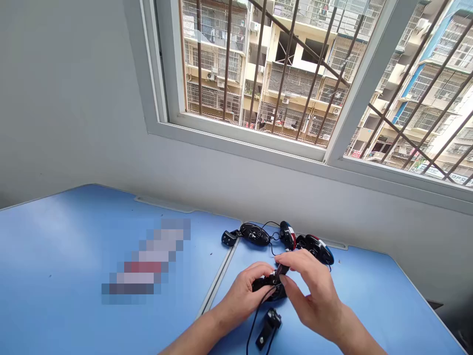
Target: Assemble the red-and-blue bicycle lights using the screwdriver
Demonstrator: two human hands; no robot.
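Near the table's middle seam, my left hand (246,292) is closed round a black device (278,293) with a thin cable hanging from it. My right hand (312,291) pinches a small dark piece (282,269) at the top of that device; whether the two are joined is hidden by the fingers. Just below my hands, a black bracket-like part (269,328) with a cable lies on the blue table.
Beyond my hands lie a black oval device (254,234), a small black block (229,238) and black pieces with red, white and blue marks (287,235) (320,249). A blurred patch (148,266) covers something left. A barred window (273,69) is behind the blue table (74,246).
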